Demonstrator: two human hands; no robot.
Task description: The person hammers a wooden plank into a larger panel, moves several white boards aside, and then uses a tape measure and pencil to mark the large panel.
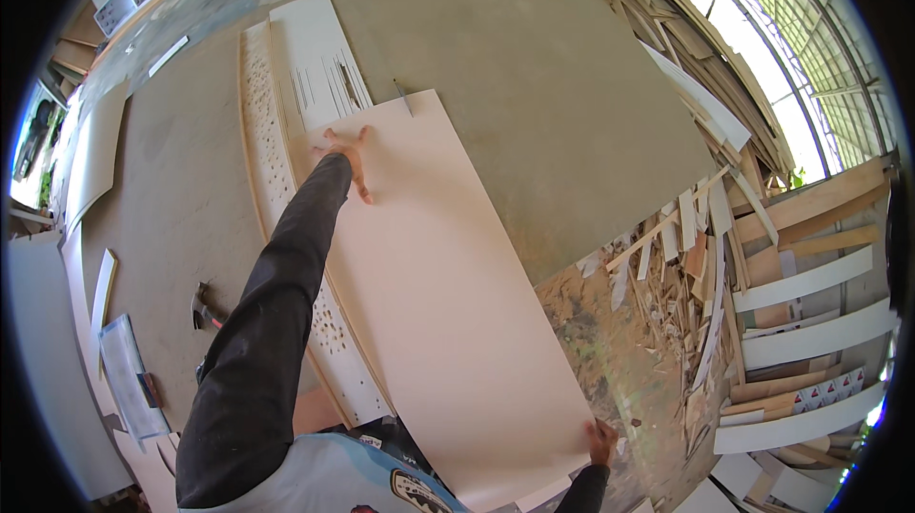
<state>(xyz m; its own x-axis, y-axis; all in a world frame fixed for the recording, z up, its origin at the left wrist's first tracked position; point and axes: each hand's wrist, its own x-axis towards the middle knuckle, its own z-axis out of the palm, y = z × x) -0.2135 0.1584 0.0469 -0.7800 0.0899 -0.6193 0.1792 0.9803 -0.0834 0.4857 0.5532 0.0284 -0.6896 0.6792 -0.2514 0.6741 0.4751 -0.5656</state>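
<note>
pale pink panel (448, 294) lies ctr to lower ctr of frame, lt hand (348, 159) spread over its upper left edge, prob to steady it, rt hand (600, 442) curled by its lower right corner, maybe vs sliding, can't tell if pinching.

Your left arm (278, 289) reaches forward, left hand (345, 156) splayed near the panel's (457, 303) far edge; your right hand (600, 442) seems curled.
</note>
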